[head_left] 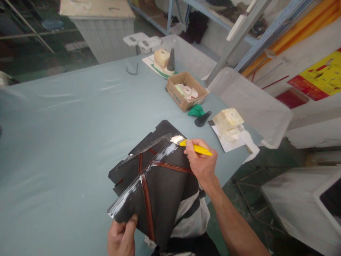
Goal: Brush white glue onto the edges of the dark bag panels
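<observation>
A brush (198, 148) with a yellow handle is gripped in the right hand (203, 161), the thumb and fingers closed around it. Its whitened bristles are pressed to a dark panel (166, 192) near the panel's far corner. White paste (125, 201) is spread unevenly in a strip along the panel's edge, and the surface is crossed by reddish-brown bands (147, 206). By the left hand (122, 234) the near-left corner is pinched — the grip is closed on it, thumb on top. The panel is held partly over the worktop (66, 142) and partly over striped cloth (193, 220) at the near edge.

To the right of the panel, a pale block (229, 122) is set on a white sheet (227, 144). Farther back, a dark tapered object (203, 119) is seen just beside a green cloth (196, 110) — both near an open cardboard box (183, 101).
</observation>
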Motion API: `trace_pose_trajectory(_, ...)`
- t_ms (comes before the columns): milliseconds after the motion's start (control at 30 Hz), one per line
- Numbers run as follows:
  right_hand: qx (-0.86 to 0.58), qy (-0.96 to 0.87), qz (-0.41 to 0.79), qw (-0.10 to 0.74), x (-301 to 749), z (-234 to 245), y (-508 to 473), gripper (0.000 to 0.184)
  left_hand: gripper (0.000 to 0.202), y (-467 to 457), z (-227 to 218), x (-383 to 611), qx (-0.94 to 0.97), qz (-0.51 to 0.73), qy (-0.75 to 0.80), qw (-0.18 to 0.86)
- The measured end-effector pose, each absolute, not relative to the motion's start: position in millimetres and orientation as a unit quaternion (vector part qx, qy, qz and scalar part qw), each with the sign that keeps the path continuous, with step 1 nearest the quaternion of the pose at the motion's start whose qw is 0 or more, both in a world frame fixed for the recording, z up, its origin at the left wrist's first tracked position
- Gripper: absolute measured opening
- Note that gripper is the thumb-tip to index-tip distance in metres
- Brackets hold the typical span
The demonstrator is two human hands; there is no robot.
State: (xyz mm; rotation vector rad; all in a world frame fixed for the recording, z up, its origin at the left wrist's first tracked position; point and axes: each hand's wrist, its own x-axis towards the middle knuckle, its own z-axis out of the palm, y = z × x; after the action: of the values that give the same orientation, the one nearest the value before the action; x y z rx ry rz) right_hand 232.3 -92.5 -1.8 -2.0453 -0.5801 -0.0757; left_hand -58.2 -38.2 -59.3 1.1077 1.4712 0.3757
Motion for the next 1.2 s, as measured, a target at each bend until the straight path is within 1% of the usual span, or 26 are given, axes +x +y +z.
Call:
trace_pose_trajectory(200,-0.837,-0.278,-0.019,0.471,216,12,-85,0.027,0.035,-40,-53,-56,0.474,0.2,0.624,0.588)
trace_pose_trajectory(400,-0.793,-0.415,0.02,0.446,186,33,-87,0.024,0.033,-42,-55,-60,0.469,0.206,0.623,0.591)
trace_pose_trajectory(567,-0.831,-0.348,-0.046,0.431,204,31,-92,0.023,0.034,-47,-58,-64,0.47,0.199,0.617,0.599)
trace_pose_trajectory(733,-0.825,-0.379,0.048,0.416,216,39,-90,0.027,0.037,-50,-59,-69,0.468,0.178,0.62,0.603)
trace_pose_trajectory(900,-0.85,-0.318,0.014,0.421,224,44,-89,0.027,0.043,-53,-66,-77,0.453,0.164,0.611,0.628)
trace_pose_trajectory(1067,-0.822,-0.362,0.111,0.426,217,46,-92,0.029,0.044,-56,-73,-80,0.419,0.189,0.615,0.641)
trace_pose_trajectory(1200,-0.84,-0.318,0.068,0.435,223,41,-89,0.032,0.042,-56,-73,-79,0.414,0.196,0.606,0.65)
